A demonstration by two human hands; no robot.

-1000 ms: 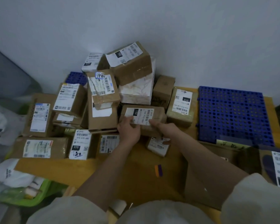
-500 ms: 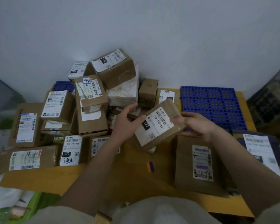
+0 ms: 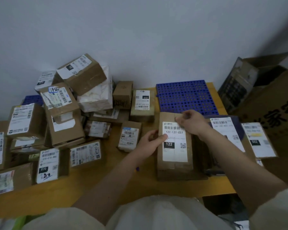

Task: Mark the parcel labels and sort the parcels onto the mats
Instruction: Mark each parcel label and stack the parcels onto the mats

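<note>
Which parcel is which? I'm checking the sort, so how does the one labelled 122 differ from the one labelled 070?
The 122 parcel lies in front of the blue mat, with the left hand and right hand on it; the 070 parcel sits untouched at the left. The 070 label carries black handwriting; the 122 label shows none. The 122 parcel looks larger. Both are brown cardboard with white labels.

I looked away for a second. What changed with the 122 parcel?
The 122 parcel left the pile, was carried right and laid label-up on a flat parcel near the blue mat. Left hand and right hand still touch it. The pile stayed put.
</note>
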